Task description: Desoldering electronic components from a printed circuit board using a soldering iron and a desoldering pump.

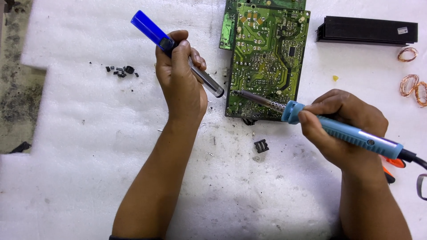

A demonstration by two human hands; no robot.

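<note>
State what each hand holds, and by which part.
Left hand: blue-topped metal desoldering pump, gripped around its middle. Right hand: light-blue plastic soldering iron, gripped around its handle.

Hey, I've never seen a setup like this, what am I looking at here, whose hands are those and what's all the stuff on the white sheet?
This is one picture from a camera worn on a person's head, looking down at their own two bare hands. The left hand holds a blue and silver desoldering pump, its tip close to the left edge of a green circuit board. The right hand holds a light blue soldering iron, its metal tip resting on the board. Everything lies on a white foam sheet. Around it are small black parts, a loose black component, a black finned heat sink and copper wire coils.
</note>
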